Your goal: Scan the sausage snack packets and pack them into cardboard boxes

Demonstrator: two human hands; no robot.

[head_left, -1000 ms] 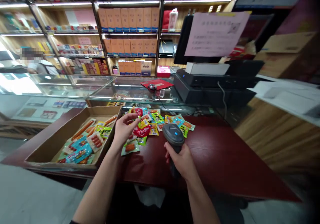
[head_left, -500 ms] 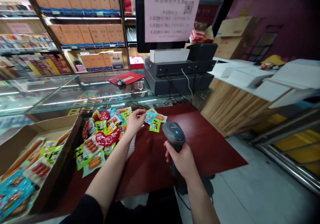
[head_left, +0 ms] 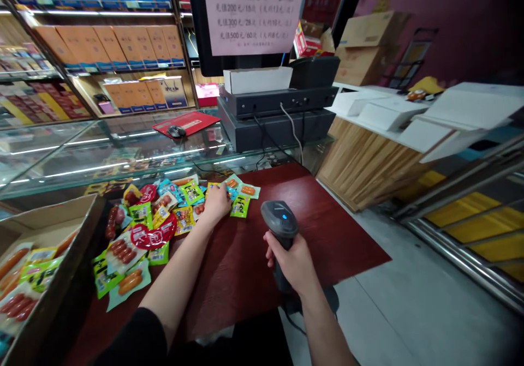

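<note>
Under the left hand (head_left: 218,204) lie snack packets (head_left: 191,192), partly hidden.

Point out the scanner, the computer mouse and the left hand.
Scanner (head_left: 280,219): head view, its head.
Computer mouse (head_left: 176,131): head view, its top.
Left hand (head_left: 216,204): head view, back of hand.

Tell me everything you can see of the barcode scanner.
The barcode scanner looks like dark plastic, with a broad rounded head, a lit blue light on top and a handle below. The right hand grips the handle, holding it roughly upright, head uppermost, at the dark red table. Its lower end is lost among dark shapes.
</note>
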